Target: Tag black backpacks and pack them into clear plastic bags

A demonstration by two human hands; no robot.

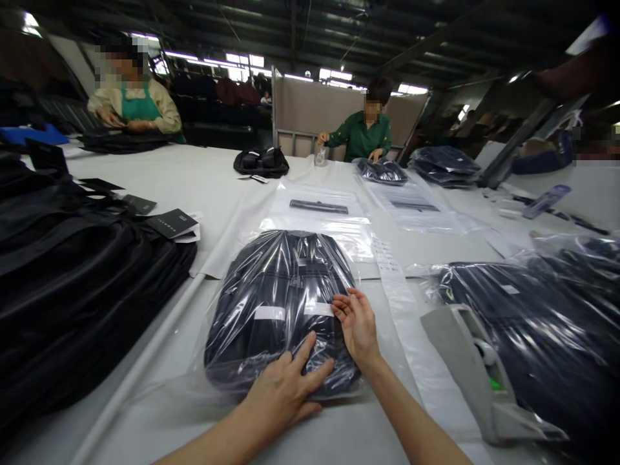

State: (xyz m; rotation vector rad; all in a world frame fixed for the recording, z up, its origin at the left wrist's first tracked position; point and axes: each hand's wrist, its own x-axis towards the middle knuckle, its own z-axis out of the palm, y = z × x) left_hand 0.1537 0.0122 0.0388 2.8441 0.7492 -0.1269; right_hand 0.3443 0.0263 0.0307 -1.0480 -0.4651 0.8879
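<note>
A dark backpack in a clear plastic bag (271, 284) lies flat on the white table right in front of me. Two pale strips show through the plastic on its front. My left hand (285, 384) rests on the lower part of the bag, its fingers spread over the plastic. At the right side of the backpack, my right hand (356, 323) is raised on edge with fingers slightly curled and apart, the fingertips by the right pale strip. Nothing is gripped in either hand that I can see.
Black backpacks with tags (174, 223) are piled at left. A grey tape dispenser (465, 361) and bagged backpacks (523, 310) stand at right. Flat plastic bags (314, 194) lie beyond. Across the table are a person in green (358, 132) and a person in an apron (138, 103).
</note>
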